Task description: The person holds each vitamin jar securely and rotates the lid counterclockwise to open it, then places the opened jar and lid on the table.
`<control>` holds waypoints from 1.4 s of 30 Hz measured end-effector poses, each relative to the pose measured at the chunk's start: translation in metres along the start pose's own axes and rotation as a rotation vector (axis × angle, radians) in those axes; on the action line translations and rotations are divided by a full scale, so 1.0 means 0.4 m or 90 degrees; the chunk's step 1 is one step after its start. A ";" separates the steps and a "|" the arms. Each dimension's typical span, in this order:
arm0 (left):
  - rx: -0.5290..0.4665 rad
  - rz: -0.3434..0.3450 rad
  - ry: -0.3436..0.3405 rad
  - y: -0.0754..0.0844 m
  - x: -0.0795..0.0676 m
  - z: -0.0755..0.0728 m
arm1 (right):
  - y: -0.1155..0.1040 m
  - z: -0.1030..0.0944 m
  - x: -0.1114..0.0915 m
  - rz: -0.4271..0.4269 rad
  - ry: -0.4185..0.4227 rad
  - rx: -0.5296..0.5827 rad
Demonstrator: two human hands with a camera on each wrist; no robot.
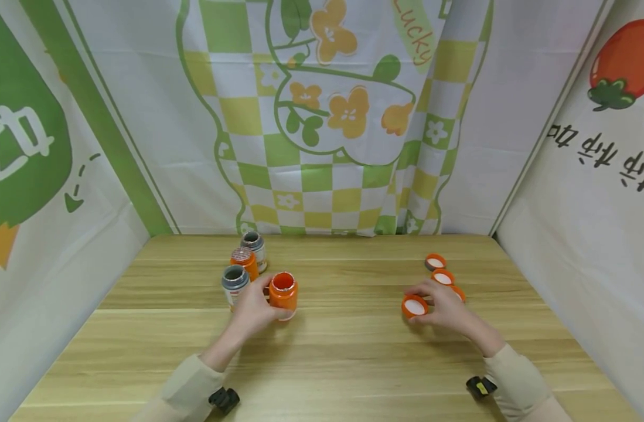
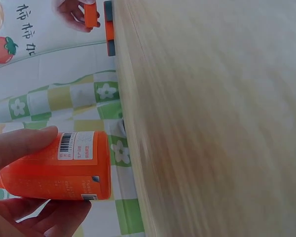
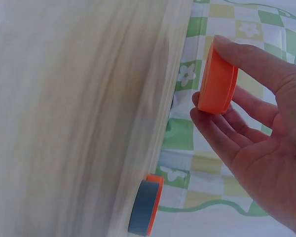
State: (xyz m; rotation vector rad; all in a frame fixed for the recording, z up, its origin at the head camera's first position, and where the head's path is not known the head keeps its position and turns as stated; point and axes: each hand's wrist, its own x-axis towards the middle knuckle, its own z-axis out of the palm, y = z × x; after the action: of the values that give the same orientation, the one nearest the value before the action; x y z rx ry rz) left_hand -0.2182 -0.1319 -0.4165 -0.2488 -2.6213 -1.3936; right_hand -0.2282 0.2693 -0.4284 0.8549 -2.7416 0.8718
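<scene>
My left hand (image 1: 254, 306) grips an uncapped orange plastic bottle (image 1: 283, 298) between thumb and fingers. In the left wrist view that bottle (image 2: 64, 168) shows a barcode label, and its base appears slightly off the tabletop. On the right side, my right hand (image 1: 445, 308) pinches an orange cap (image 1: 414, 306) by its edges, white inside facing up. The right wrist view has the same cap (image 3: 218, 79) between thumb and fingertips, above the table. Left of the held bottle stand a grey bottle (image 1: 235, 283), an orange bottle (image 1: 245, 262) and another grey bottle (image 1: 254, 249).
Beyond my right hand lie a grey-and-orange cap (image 1: 435, 262), an orange-rimmed cap (image 1: 443, 277) and another cap (image 1: 460, 293), partly hidden by the hand. The wooden table (image 1: 348, 351) ends at a patterned curtain (image 1: 322, 193), with printed fabric on both sides.
</scene>
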 end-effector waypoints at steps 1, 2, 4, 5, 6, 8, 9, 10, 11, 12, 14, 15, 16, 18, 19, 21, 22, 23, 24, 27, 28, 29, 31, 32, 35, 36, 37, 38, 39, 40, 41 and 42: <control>0.001 -0.002 -0.002 -0.001 -0.001 -0.002 | 0.003 -0.001 -0.002 0.000 0.002 -0.007; 0.000 -0.001 -0.004 -0.002 -0.002 -0.005 | 0.006 -0.002 -0.005 0.002 0.003 -0.013; -0.003 -0.005 -0.008 -0.004 -0.004 -0.010 | 0.013 -0.004 -0.009 0.007 0.004 -0.030; -0.005 -0.005 -0.010 -0.005 -0.004 -0.013 | 0.018 -0.006 -0.011 0.008 0.005 -0.041; -0.002 -0.008 -0.012 -0.006 -0.005 -0.015 | 0.021 -0.007 -0.013 0.007 0.005 -0.052; 0.003 -0.010 -0.014 -0.008 -0.006 -0.021 | 0.028 -0.011 -0.017 0.002 0.010 -0.080; 0.005 -0.012 -0.015 -0.009 -0.007 -0.023 | 0.030 -0.012 -0.019 -0.003 0.015 -0.092; 0.007 -0.012 -0.014 -0.011 -0.007 -0.026 | 0.032 -0.014 -0.021 -0.010 0.019 -0.104; 0.013 -0.012 -0.013 -0.012 -0.008 -0.030 | 0.033 -0.017 -0.023 -0.017 0.023 -0.114; 0.019 -0.014 -0.011 -0.013 -0.009 -0.033 | 0.033 -0.019 -0.026 -0.023 0.027 -0.122; 0.029 -0.012 -0.008 -0.016 -0.010 -0.038 | 0.034 -0.024 -0.031 -0.033 0.035 -0.133; 0.033 -0.013 -0.007 -0.017 -0.011 -0.041 | 0.034 -0.027 -0.033 -0.033 0.035 -0.134; 0.038 -0.014 -0.006 -0.018 -0.012 -0.044 | 0.033 -0.030 -0.035 -0.033 0.033 -0.136; 0.040 -0.017 -0.008 -0.020 -0.014 -0.048 | 0.032 -0.036 -0.039 -0.026 0.030 -0.139; 0.039 -0.017 -0.010 -0.021 -0.015 -0.050 | 0.032 -0.039 -0.040 -0.018 0.026 -0.139; 0.037 -0.019 -0.013 -0.023 -0.017 -0.055 | 0.032 -0.045 -0.044 -0.001 0.018 -0.140; 0.037 -0.020 -0.013 -0.024 -0.018 -0.057 | 0.033 -0.047 -0.045 0.004 0.017 -0.142; 0.039 -0.020 -0.014 -0.025 -0.019 -0.059 | 0.033 -0.050 -0.047 0.009 0.015 -0.141; 0.043 -0.020 -0.014 -0.025 -0.020 -0.061 | 0.034 -0.052 -0.049 0.014 0.013 -0.138; 0.056 -0.015 -0.013 -0.027 -0.022 -0.067 | 0.039 -0.056 -0.054 0.017 0.018 -0.147; 0.059 -0.014 -0.013 -0.028 -0.022 -0.068 | 0.041 -0.057 -0.056 0.018 0.019 -0.150; 0.061 -0.014 -0.013 -0.028 -0.023 -0.070 | 0.043 -0.058 -0.057 0.018 0.018 -0.150; 0.066 -0.013 -0.013 -0.030 -0.024 -0.072 | 0.047 -0.060 -0.061 0.026 0.017 -0.151; 0.072 -0.009 -0.012 -0.031 -0.025 -0.073 | 0.049 -0.061 -0.062 0.029 0.014 -0.145; 0.097 -0.007 -0.007 -0.038 -0.028 -0.078 | 0.056 -0.064 -0.066 0.044 0.007 -0.132; 0.106 -0.004 -0.006 -0.041 -0.028 -0.080 | 0.058 -0.064 -0.068 0.050 0.006 -0.130; 0.114 -0.004 -0.007 -0.045 -0.029 -0.082 | 0.059 -0.066 -0.070 0.052 0.006 -0.129; 0.122 -0.002 -0.007 -0.047 -0.029 -0.084 | 0.061 -0.067 -0.071 0.053 0.005 -0.128; 0.127 -0.003 -0.009 -0.050 -0.029 -0.087 | 0.062 -0.069 -0.073 0.058 0.006 -0.130; 0.130 -0.002 -0.012 -0.052 -0.030 -0.090 | 0.063 -0.070 -0.075 0.060 0.005 -0.129; 0.133 -0.004 -0.015 -0.054 -0.031 -0.093 | 0.063 -0.072 -0.077 0.062 0.007 -0.132; 0.136 -0.006 -0.018 -0.056 -0.031 -0.095 | 0.065 -0.073 -0.078 0.061 0.008 -0.134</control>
State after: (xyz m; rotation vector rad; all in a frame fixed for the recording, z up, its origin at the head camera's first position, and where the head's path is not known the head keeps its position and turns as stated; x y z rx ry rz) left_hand -0.2084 -0.1767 -0.4161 -0.2303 -2.7682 -1.1084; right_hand -0.2178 0.3182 -0.4261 0.6813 -2.8185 0.5863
